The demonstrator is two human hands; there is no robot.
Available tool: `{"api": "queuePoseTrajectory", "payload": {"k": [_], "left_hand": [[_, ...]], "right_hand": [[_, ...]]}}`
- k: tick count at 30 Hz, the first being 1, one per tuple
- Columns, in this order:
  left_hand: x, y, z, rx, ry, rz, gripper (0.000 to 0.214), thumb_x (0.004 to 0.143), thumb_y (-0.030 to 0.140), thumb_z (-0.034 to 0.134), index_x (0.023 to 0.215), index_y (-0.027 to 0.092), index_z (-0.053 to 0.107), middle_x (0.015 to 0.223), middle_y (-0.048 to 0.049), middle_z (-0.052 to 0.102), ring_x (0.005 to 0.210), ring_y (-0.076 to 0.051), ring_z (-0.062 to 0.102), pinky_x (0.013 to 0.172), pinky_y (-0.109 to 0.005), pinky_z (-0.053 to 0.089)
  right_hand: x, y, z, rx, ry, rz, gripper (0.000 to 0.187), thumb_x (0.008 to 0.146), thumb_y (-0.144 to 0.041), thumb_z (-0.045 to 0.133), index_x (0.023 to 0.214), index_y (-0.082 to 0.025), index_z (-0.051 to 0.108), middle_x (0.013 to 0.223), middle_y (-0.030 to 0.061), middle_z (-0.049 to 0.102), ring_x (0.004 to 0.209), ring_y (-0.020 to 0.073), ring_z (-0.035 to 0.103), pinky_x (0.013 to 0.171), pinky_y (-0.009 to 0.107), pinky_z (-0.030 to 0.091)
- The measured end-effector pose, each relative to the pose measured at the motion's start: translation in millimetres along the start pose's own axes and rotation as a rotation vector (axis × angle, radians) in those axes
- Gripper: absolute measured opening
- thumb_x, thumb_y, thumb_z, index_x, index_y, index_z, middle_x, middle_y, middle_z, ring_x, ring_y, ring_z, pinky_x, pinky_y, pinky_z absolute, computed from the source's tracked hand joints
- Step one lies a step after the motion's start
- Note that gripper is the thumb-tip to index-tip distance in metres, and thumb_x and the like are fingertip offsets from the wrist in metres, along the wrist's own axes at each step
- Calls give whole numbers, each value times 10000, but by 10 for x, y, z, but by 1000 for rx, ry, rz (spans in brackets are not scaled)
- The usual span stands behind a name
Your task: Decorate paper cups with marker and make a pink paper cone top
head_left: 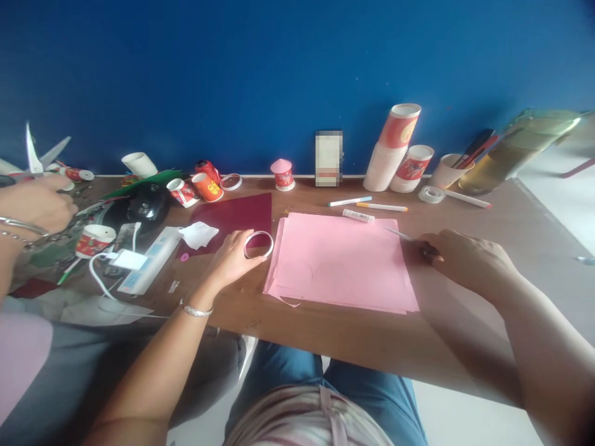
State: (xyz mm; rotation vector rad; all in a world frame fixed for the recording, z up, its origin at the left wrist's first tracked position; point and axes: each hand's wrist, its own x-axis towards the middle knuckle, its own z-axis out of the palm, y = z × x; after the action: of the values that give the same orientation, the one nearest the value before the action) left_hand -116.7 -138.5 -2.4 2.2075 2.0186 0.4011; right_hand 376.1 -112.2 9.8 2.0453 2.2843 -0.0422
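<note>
Currently, white ring (pixel 271 250) held between left fingers (pixel 238 240).

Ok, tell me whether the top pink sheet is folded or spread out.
Spread out: the top pink sheet lies flat, its broad face showing between left hand and right hand.

Paper stack (pixel 357 266) before me on the table (pixel 297 334). My left hand (pixel 235 260), with ring (pixel 259 233), just left of it; my right hand (pixel 469 260), with bladed tool (pixel 428 251), right. Glue stick (pixel 357 215) at the far edge, two markers (pixel 382 207) behind. Along the wall (pixel 297 80), left to right: cone-topped cup (pixel 284 178), cup tower (pixel 388 155), pen cup (pixel 444 173), bottle (pixel 493 164). Power strip (pixel 151 260) left of my left hand.
</note>
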Motion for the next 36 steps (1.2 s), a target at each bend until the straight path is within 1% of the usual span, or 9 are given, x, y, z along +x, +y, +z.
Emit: {"api": "queuePoseTrajectory", "payload": {"k": [3,5,8,12,16,20,26,31,36], "left_hand": [[21,20,23,8,17,18,651,818,480,744,1364,189,541,1357,-140,609,1289,-340,563,1091,-468,475],[42,40,18,9,47,36,653,815,493,746,1359,190,547,1347,-139,617,1274,-345,572,1077,-473,488],[64,53,-20,10,110,62,656,818,484,747,1372,205,534,1349,-134,618,1272,-345,573,1075,-480,493],[31,39,-80,22,121,66,644,820,459,746,1372,207,530,1350,-133,614,1280,-339,569,1090,-483,487],[-72,57,-94,-2,102,87,645,827,454,741,1386,224,514,1364,-118,605,1298,-315,562,1106,-461,483],[-165,85,-85,9,92,96,635,839,454,727,1391,234,507,1374,-116,598,1303,-309,563,1108,-458,483],[-130,5,-70,46,93,57,552,866,434,685,1355,221,545,1343,-120,624,1275,-319,571,1091,-470,482],[-125,-66,-86,48,25,22,534,873,440,664,1365,258,568,1319,-108,634,1261,-322,576,1077,-470,485],[-285,-113,-160,11,-82,-42,547,845,481,671,1341,260,603,1410,-95,575,1298,-320,564,1093,-462,483]], "right_hand": [[-32,-19,-88,-22,-69,66,398,902,-352,499,1277,-346,634,1225,56,734,1012,328,694,677,390,451],[-41,-62,-112,43,-10,79,369,923,-401,468,1249,-321,619,1187,67,745,989,322,698,695,384,448],[-36,-164,-80,230,118,30,332,903,-417,494,1187,-288,610,1104,70,754,948,288,700,734,356,458],[-16,-318,0,389,148,-11,351,836,-406,564,1162,-285,608,1140,65,735,988,282,682,776,346,465],[4,-405,65,385,112,42,443,791,-443,616,1210,-299,595,1209,72,697,986,295,673,801,372,477],[38,-424,138,379,102,100,461,782,-420,588,1226,-299,589,1187,74,689,987,299,678,813,389,499],[64,-423,200,366,137,22,400,781,-326,538,1178,-303,584,1225,52,708,1180,314,621,821,381,497],[53,-401,197,351,131,-33,350,846,-320,522,1189,-287,579,1225,66,712,1159,303,625,820,370,479],[60,-362,241,365,165,-55,350,839,-326,553,1185,-289,588,1136,62,735,1128,305,636,820,373,486]]}}
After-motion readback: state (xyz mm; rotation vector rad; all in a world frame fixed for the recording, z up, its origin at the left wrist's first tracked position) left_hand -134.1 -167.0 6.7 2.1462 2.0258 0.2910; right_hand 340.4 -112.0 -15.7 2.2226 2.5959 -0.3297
